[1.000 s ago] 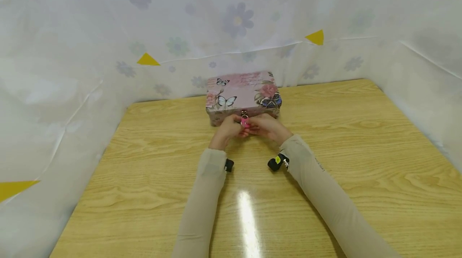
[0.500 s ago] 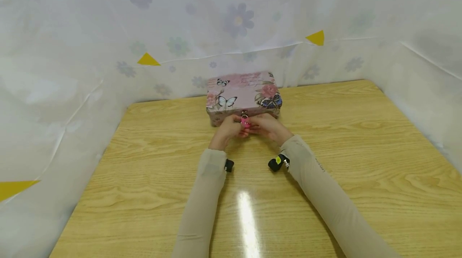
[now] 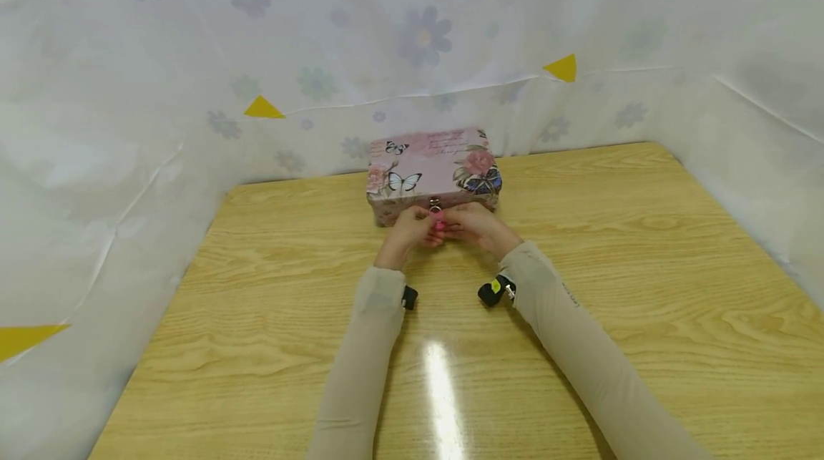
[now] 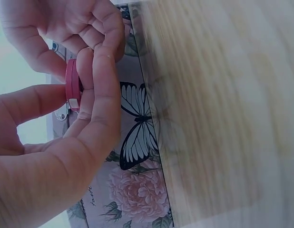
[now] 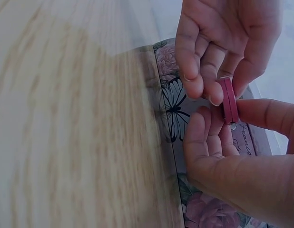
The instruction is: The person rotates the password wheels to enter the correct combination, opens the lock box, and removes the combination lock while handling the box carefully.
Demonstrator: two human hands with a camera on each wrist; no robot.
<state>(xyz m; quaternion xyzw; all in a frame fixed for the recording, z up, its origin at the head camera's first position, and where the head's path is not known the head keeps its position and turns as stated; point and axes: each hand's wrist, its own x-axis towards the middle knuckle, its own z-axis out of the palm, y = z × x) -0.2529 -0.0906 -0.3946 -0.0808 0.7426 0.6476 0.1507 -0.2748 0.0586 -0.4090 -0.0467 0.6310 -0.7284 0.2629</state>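
Observation:
A pink padlock [image 3: 439, 220] hangs by its shackle from the metal clasp [image 3: 434, 202] on the front of a pink tin box [image 3: 425, 159] printed with butterflies and roses. My left hand [image 3: 410, 228] pinches the padlock from the left, its thumb across the front face. From the right, my right hand [image 3: 479, 226] grips it too, with thumb and fingertips. Edge-on in the left wrist view, the red-pink padlock body [image 4: 73, 85] sits between thumb and fingers. Both hands also meet at the padlock [image 5: 230, 100] in the right wrist view. The lid is down.
The box stands at the back of a wood-grain table [image 3: 290, 345], close to a white flowered curtain [image 3: 360, 38]. Yellow triangles [image 3: 264, 108] mark the curtain. Black wrist straps [image 3: 493, 290] are on both wrists.
My left thumb has slid to the right over the padlock's face, covering more of it. The box has stayed in place, and the right hand has hardly moved.

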